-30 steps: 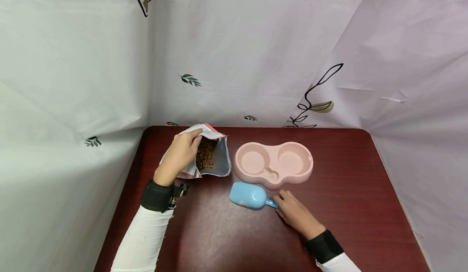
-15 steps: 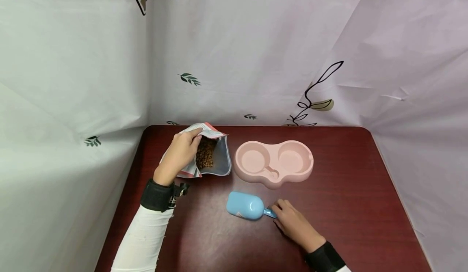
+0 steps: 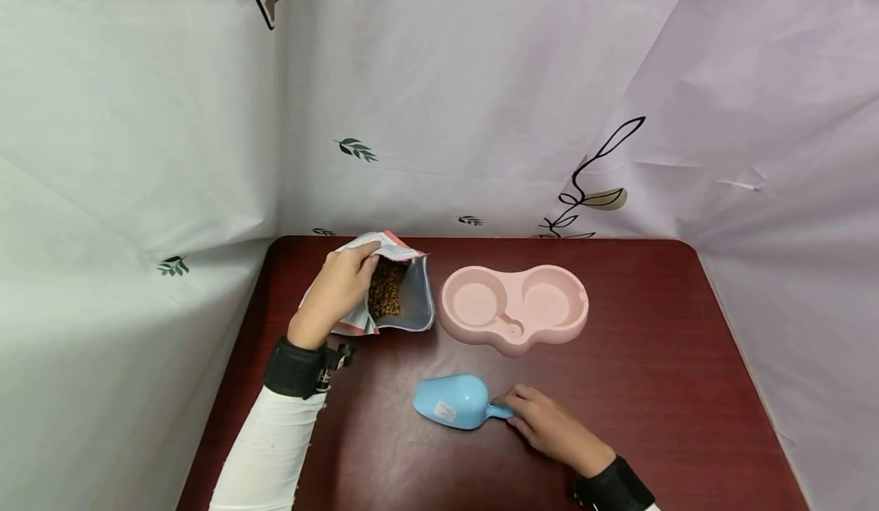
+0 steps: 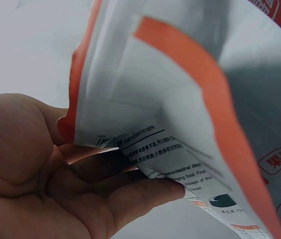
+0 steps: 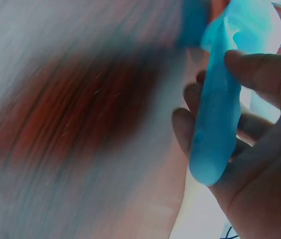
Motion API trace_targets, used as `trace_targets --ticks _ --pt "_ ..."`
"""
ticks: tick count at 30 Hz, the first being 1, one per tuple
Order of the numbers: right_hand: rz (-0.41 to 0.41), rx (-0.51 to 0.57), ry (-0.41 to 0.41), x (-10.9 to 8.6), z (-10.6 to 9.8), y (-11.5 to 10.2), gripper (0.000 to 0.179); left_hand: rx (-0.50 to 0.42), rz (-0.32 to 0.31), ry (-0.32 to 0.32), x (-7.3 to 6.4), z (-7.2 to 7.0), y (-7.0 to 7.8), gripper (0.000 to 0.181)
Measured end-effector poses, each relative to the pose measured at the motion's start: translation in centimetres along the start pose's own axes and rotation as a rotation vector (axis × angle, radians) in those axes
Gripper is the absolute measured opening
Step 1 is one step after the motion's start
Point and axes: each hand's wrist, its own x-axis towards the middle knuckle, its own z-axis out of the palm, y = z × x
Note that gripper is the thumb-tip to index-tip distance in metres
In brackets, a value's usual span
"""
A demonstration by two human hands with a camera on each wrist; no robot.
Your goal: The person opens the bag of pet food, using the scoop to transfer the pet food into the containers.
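My left hand (image 3: 338,286) grips the rim of a white and red bag of dry pet food (image 3: 415,297), whose mouth gapes with brown kibble (image 3: 386,290) inside. In the left wrist view, fingers (image 4: 145,196) lie against the printed side of the bag (image 4: 180,114); part of the hand is hidden behind it. My right hand (image 3: 549,427) holds a light blue scoop (image 3: 455,402) by its handle, with the scoop's head pointing left. In the right wrist view, the thumb and fingers wrap that blue handle (image 5: 215,119).
A pink double bowl (image 3: 511,335) stands right of the bag, beyond the scoop. Both wrists wear black straps. The dark red table (image 3: 659,358) is bordered by pale patterned sheets (image 3: 481,114) at the back and sides.
My right hand has drawn the scoop nearer to me and slightly left, away from the pink bowl. The scoop has rolled, so its white label shows more. My left hand stays on the bag.
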Motion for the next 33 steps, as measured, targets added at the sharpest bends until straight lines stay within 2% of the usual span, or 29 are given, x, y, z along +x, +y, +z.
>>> trace_targets --ticks 3,7,12,17,21,28,33 --pt "-0.023 0.122 -0.035 0.2 -0.3 -0.2 0.031 0.002 -0.001 -0.002 0.0 0.0 0.0 0.037" --pt "-0.008 0.208 -0.089 0.5 -0.7 -0.1 0.030 -0.004 -0.008 -0.011 0.0 0.0 0.0 0.037" --pt "0.090 0.294 -0.155 0.8 -1.4 0.3 0.032 -0.001 -0.008 -0.018 0.0 0.0 0.1 0.037" --pt "0.197 0.386 -0.153 0.9 -2.0 0.8 0.032 0.006 -0.006 -0.015 0.1 0.0 0.0 0.037" --pt "0.210 0.338 -0.159 0.5 -2.0 1.1 0.037 0.009 -0.010 -0.010 0.1 0.0 0.0 0.037" --pt "0.194 0.148 -0.211 0.1 -1.1 1.0 0.047 0.010 -0.007 -0.014 0.3 -0.1 0.0 0.036" --pt "0.186 0.039 -0.218 0.1 -0.3 0.6 0.045 0.005 -0.006 -0.019 0.3 -0.1 0.0 0.036"
